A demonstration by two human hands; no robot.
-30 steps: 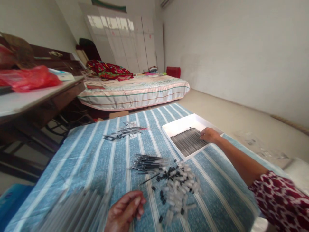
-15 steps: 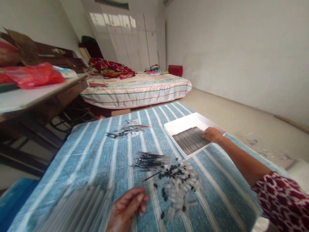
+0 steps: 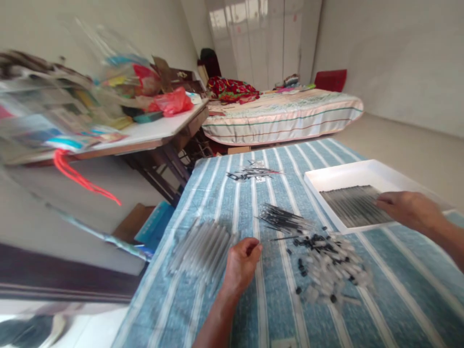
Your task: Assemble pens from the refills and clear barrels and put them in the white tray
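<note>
My left hand (image 3: 242,263) hovers over the cloth with its fingers curled and thumb against the index finger; nothing shows in it. Just left of it lies a bundle of translucent grey pen barrels (image 3: 205,251), blurred. My right hand (image 3: 408,207) reaches into a shallow white box (image 3: 340,222), fingertips pinched at the right end of a row of slim grey pens (image 3: 350,205). Whatever is between those fingertips is hidden. Between the hands are a pile of dark pen refills (image 3: 284,220) and a heap of small clear and black plastic pieces (image 3: 337,270).
Blue striped cloth (image 3: 275,319) covers the work surface. More thin dark parts (image 3: 253,173) lie toward its far edge. To the left stands a cluttered table (image 3: 145,133) with a red plastic bag (image 3: 174,102). A bed (image 3: 282,116) is behind.
The view has swung left, so things appear shifted right. My left hand has moved up and forward, near the barrels. My right hand stays at the right end of the pen row.
</note>
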